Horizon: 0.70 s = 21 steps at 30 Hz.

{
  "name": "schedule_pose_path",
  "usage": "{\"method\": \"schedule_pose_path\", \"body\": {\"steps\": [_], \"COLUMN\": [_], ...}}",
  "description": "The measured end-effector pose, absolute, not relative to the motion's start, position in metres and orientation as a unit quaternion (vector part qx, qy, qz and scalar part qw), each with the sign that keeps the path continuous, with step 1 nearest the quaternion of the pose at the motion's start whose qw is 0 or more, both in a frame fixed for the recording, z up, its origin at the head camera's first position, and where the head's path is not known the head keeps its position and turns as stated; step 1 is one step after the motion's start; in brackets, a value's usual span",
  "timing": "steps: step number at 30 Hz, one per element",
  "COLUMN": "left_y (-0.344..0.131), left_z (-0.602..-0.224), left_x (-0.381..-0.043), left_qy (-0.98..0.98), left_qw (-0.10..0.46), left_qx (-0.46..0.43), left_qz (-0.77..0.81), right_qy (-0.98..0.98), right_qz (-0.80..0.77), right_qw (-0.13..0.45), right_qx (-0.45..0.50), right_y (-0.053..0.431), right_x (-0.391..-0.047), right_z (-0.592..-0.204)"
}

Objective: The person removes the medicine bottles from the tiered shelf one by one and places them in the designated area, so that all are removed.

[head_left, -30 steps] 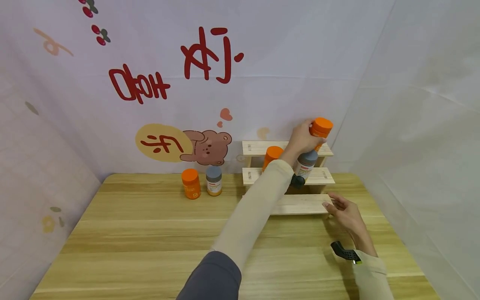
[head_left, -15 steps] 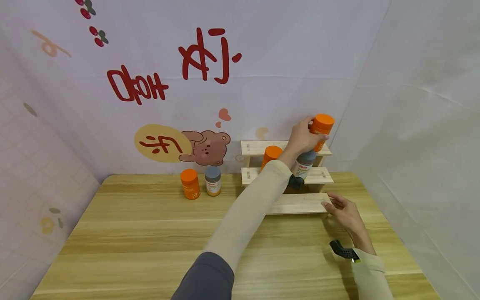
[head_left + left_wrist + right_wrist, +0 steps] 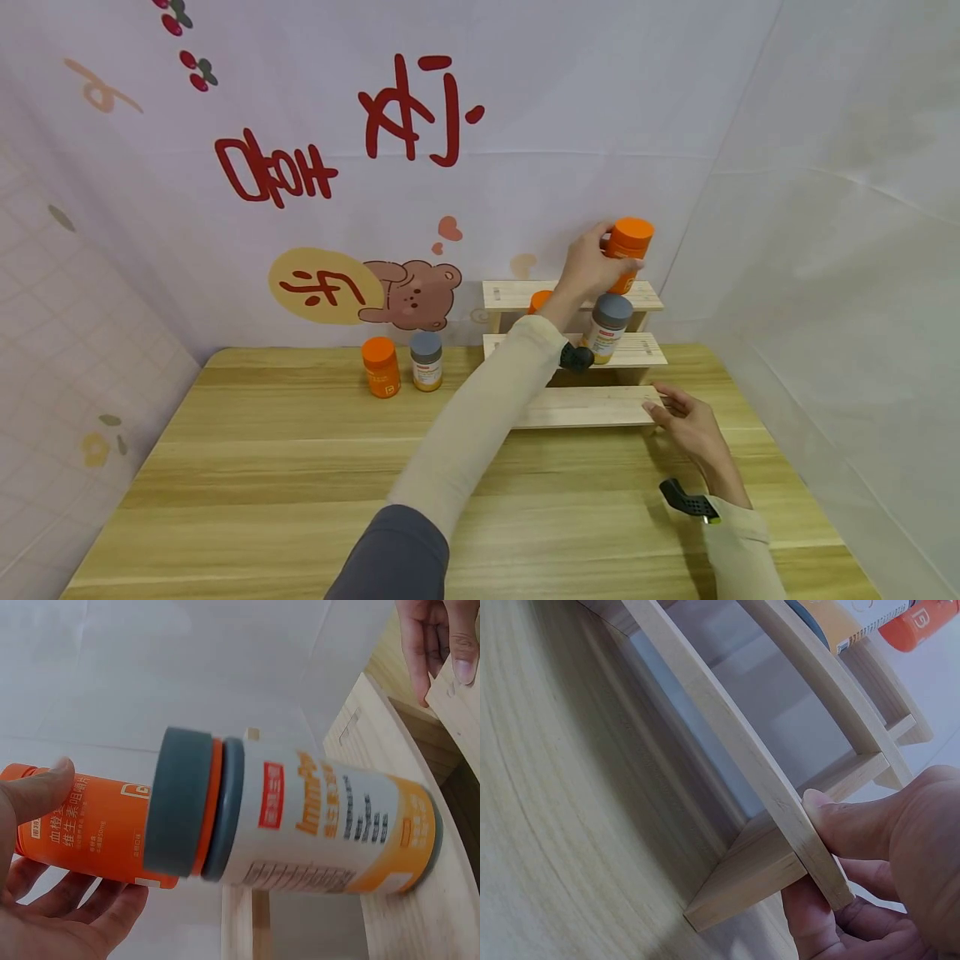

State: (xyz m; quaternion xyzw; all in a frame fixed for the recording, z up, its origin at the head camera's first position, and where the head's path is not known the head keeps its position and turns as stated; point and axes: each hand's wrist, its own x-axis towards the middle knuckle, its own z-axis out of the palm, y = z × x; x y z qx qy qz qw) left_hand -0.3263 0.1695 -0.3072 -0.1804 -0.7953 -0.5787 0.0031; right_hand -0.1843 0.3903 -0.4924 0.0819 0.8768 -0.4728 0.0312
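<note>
My left hand (image 3: 594,265) grips an orange bottle (image 3: 628,254) over the top tier of a three-tier wooden rack (image 3: 525,293). In the left wrist view, the thumb lies on one side of the orange bottle (image 3: 105,825) and the fingers curl round the other. On the middle tier stands a grey-capped bottle (image 3: 605,332) with a white and yellow label, just below the held one. Another orange bottle (image 3: 540,302) is partly hidden behind my left forearm. My right hand (image 3: 692,429) pinches the right end of the lowest board (image 3: 757,772) between thumb and fingers.
Left of the rack, an orange bottle (image 3: 382,367) and a grey-capped bottle (image 3: 427,362) stand side by side near the back of the wooden table (image 3: 315,483). A printed white cloth (image 3: 570,100) hangs behind and along both sides.
My left hand has shifted left and slightly up with the orange bottle, uncovering more of the grey-capped bottle. My forearm now hides more of the other orange bottle. The right hand stays in place.
</note>
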Motion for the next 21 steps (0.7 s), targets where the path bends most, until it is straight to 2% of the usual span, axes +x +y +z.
{"method": "schedule_pose_path", "body": {"steps": [21], "left_y": [0.128], "left_z": [-0.306], "left_x": [-0.335], "left_qy": [-0.802], "left_qw": [0.007], "left_qx": [-0.172], "left_qz": [-0.572], "right_qy": [0.884], "right_qz": [-0.459], "right_qw": [0.042], "right_qx": [0.085], "right_y": [0.389], "right_x": [-0.181], "right_z": [-0.49]}}
